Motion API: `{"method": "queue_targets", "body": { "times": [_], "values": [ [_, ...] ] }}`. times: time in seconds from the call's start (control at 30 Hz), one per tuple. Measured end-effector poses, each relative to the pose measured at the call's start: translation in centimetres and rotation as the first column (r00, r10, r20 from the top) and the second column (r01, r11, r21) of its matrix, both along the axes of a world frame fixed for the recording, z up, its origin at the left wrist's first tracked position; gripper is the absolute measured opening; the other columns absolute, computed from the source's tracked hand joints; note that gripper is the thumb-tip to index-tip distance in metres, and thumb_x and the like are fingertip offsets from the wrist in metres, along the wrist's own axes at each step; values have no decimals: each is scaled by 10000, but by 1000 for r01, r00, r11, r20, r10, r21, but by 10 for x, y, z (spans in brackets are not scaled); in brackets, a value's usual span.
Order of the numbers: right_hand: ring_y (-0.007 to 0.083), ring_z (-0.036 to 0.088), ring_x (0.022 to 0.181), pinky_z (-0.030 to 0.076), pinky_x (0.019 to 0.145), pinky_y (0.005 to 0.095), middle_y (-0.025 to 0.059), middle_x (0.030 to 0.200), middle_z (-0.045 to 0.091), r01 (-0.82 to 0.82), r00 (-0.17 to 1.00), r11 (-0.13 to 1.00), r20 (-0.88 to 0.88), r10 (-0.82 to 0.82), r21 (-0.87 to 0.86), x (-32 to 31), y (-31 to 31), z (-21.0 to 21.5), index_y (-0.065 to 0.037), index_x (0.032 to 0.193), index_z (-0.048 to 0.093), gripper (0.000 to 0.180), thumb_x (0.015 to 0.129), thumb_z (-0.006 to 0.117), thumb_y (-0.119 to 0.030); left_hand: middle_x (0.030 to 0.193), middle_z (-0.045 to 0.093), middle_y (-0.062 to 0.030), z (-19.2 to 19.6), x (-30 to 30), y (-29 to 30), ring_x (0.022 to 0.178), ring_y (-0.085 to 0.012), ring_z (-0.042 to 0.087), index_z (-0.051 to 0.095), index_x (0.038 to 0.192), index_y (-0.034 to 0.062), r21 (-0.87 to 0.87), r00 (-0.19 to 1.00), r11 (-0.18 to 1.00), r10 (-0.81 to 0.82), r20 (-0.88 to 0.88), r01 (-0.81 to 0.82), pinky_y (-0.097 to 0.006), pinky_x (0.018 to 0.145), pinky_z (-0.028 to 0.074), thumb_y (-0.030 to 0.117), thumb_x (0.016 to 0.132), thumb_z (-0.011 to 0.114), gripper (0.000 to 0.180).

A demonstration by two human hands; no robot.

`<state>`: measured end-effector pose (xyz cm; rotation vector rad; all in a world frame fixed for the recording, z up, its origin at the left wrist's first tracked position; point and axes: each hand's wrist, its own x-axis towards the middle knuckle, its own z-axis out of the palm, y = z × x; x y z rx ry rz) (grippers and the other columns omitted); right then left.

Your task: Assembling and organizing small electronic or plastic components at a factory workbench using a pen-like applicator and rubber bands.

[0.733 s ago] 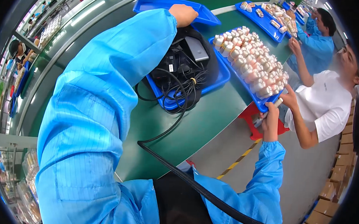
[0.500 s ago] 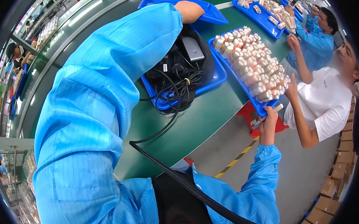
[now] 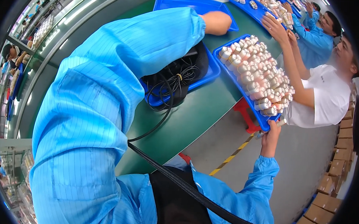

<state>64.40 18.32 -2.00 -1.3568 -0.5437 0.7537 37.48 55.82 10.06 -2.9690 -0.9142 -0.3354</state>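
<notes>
My left arm in a light blue sleeve reaches far across the green table. My left hand (image 3: 216, 22) rests with curled fingers on the near edge of an empty blue tray (image 3: 181, 2); a grip on it cannot be made out. My right hand (image 3: 271, 131) grips the near corner of a long blue tray (image 3: 234, 76) that overhangs the table edge and is packed with several small white and silver cylinders (image 3: 254, 73). Between my arms sits another blue tray (image 3: 208, 75) full of black adapters and coiled cables (image 3: 170, 85).
A person in a white shirt (image 3: 330, 95) reaches into the cylinder tray from the right; a person in blue (image 3: 313, 38) works beyond, at a further blue tray of parts (image 3: 262, 7). A red stand (image 3: 246, 115) stands under the table edge. Cardboard boxes (image 3: 329, 189) line the floor at right.
My left hand slid right along the empty tray's edge. My right hand moved a little with the cylinder tray corner. The neighbour's hands reached further onto the cylinders.
</notes>
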Motion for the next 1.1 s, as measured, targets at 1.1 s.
{"method": "queue_targets", "body": {
  "times": [1.1],
  "values": [
    [86,600,746,501,644,219,18,953,626,-194,973,980,135,189,30,21,0,27,23,1198,587,344,882,610,-111,725,612,-236,-6,-76,-23,703,-435,602,676,812,16,-86,594,590,-805,19,803,-477,673,503,207,881,646,206]
  ]
}}
